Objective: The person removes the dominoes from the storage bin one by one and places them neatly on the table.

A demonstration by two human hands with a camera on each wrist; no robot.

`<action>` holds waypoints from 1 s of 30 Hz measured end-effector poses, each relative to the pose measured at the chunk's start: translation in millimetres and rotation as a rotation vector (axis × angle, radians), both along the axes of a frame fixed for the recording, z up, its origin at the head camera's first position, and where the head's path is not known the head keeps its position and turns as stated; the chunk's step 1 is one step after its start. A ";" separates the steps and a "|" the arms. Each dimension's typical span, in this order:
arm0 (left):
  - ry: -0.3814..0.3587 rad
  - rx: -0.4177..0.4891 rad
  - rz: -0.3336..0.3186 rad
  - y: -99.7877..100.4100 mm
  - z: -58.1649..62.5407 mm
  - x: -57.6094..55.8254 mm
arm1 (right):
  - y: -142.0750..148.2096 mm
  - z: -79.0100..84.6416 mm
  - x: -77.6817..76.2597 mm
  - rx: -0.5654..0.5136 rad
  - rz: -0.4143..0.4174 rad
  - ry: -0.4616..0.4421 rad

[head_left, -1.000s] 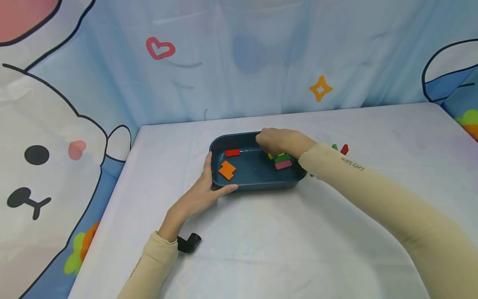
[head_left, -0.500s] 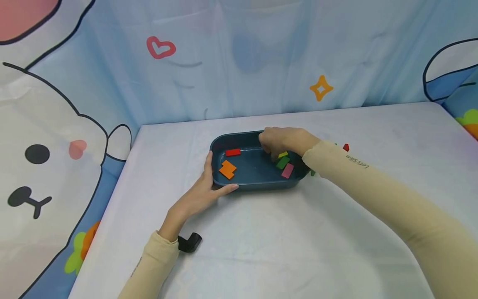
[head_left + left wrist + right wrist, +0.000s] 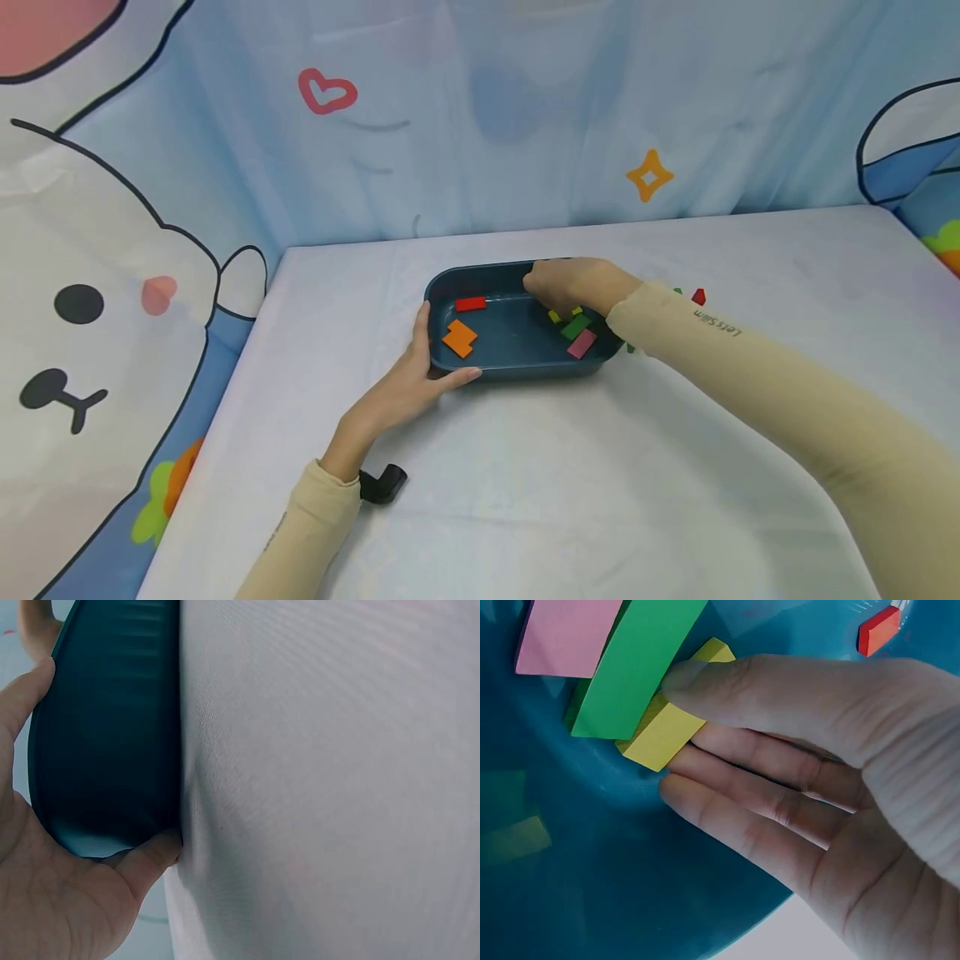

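A dark blue-green plastic tray (image 3: pixel 510 372) stands on the white table. At its left end my left hand (image 3: pixel 401 387) holds it, thumb along the front wall and fingers along the left side. My right hand (image 3: pixel 573 283) reaches into the right part of the tray. In the right wrist view it pinches a yellow block (image 3: pixel 664 739) between thumb and fingers. Against that block lies a green block (image 3: pixel 641 667), with a pink block (image 3: pixel 566 637) beside it. Farther left in the tray are a red block (image 3: pixel 471 304) and orange blocks (image 3: pixel 460 338).
Right of the tray, partly hidden by the right sleeve, a red piece (image 3: pixel 699 297) and a green piece (image 3: pixel 631 347) lie on the table. A black device (image 3: pixel 382 484) sits at the left wrist. A printed blue curtain (image 3: pixel 510 167) hangs behind the table.
The green and pink blocks have turned askew and shifted a little to the right. My right hand has moved slightly right inside the tray. The left hand stays on the tray.
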State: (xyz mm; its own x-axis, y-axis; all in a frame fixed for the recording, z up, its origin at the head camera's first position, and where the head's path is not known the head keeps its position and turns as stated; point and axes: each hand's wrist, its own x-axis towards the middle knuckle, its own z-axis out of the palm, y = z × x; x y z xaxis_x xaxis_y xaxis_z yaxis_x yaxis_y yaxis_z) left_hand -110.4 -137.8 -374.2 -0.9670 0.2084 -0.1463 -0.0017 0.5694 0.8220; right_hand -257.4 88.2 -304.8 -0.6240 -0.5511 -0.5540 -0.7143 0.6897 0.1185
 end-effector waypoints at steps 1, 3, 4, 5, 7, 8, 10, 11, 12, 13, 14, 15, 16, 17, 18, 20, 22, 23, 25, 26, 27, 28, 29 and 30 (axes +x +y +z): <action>0.001 0.000 0.000 0.3 -0.2 -0.1 | -0.3 -0.7 -0.3 0.004 0.000 0.002; 0.002 -0.002 0.001 0.7 -0.5 -0.5 | -0.4 -1.7 -1.1 0.012 -0.009 0.000; 0.003 -0.001 0.001 1.1 -0.7 -0.8 | -0.4 -2.4 -1.6 0.016 -0.015 -0.001; 0.002 0.000 0.001 1.3 -0.9 -1.0 | -0.2 -2.7 -2.2 0.018 -0.019 -0.004; 0.000 0.000 0.002 1.8 -1.5 -1.2 | 0.4 -3.5 -3.0 0.019 -0.024 -0.014; 0.000 -0.001 -0.001 2.5 -2.0 -1.8 | 1.6 -3.8 -3.0 0.016 -0.028 -0.019; 0.001 -0.002 -0.006 3.8 -2.9 -2.7 | 3.8 -4.3 -2.8 0.001 -0.032 -0.028; 0.000 -0.004 -0.008 4.3 -3.4 -3.0 | 4.9 -4.5 -2.7 -0.009 -0.033 -0.033; 0.000 -0.005 -0.010 4.8 -3.9 -3.3 | 6.0 -4.8 -2.7 -0.021 -0.032 -0.039; 0.000 -0.004 -0.012 5.3 -4.2 -3.6 | 7.0 -4.7 -2.4 -0.032 -0.036 -0.042; 0.001 -0.002 -0.014 5.7 -4.4 -3.9 | 7.8 -4.7 -2.2 -0.045 -0.040 -0.046; 0.001 0.000 -0.017 6.1 -4.5 -4.0 | 8.7 -4.6 -2.2 -0.059 -0.044 -0.051; 0.001 0.002 -0.018 6.4 -4.4 -4.1 | 9.5 -4.5 -2.1 -0.075 -0.050 -0.057; -0.003 0.000 -0.017 6.6 -4.2 -4.2 | 10.1 -3.9 -1.8 -0.092 -0.052 -0.062; -0.005 0.000 -0.018 6.6 -4.0 -4.2 | 10.3 -3.0 -1.4 -0.106 -0.053 -0.067; -0.007 0.000 -0.020 5.8 -3.6 -4.1 | 10.9 -0.6 -0.4 -0.140 -0.050 -0.069; -0.009 -0.005 -0.018 4.6 -3.4 -4.3 | 11.4 3.4 1.4 -0.175 -0.040 -0.054; -0.008 -0.007 -0.018 3.7 -3.5 -4.5 | 11.9 5.8 2.6 -0.193 -0.031 -0.041; -0.002 -0.007 -0.018 1.4 -4.0 -4.8 | 13.4 10.8 5.2 -0.239 -0.017 -0.011; -0.003 -0.009 -0.016 0.2 -4.3 -5.0 | 14.4 13.4 6.7 -0.266 -0.010 0.003; -0.004 -0.011 -0.012 -0.8 -4.6 -5.2 | 15.8 16.2 8.6 -0.297 0.001 0.017; -0.004 -0.011 -0.009 -2.0 -4.9 -5.3 | 17.5 19.1 10.4 -0.331 0.014 0.024; -0.007 -0.012 -0.008 -3.0 -5.2 -5.4 | 19.4 22.6 12.5 -0.368 0.023 0.031; -0.009 -0.013 -0.007 -3.9 -5.5 -5.7 | 21.7 26.0 14.6 -0.407 0.034 0.036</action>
State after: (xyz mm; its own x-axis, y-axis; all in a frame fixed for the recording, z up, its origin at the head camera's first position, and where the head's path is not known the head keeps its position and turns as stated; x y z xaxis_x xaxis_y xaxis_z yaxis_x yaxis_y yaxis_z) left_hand -116.1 -141.7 -379.7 -0.9642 0.2135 -0.1574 -0.0045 0.5799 0.8147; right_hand -242.8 109.9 -278.7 -0.6166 -0.7415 -0.2644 -0.7381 0.6614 -0.1334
